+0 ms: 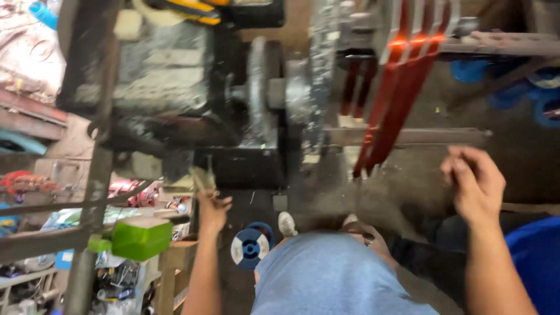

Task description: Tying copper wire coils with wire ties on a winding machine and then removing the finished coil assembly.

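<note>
1. Your left hand (213,211) sits just below the grimy machine (256,111), fingers closed around a small dull scrap (201,178); blur hides what it is.
2. Your right hand (475,184) hangs below-right of the machine, fingers curled, holding nothing.
3. Red straps (396,99) drape beside the machine's right side, running up-down, nearer your right hand.
4. Open floor (408,186) lies between the hands.

Beside your left hand (213,211), dull, grimy metal on the machine (175,87); right of it, glossy red strips (402,87). Below it, shiny green plastic box (141,238), bare wooden stand (175,262).
</note>
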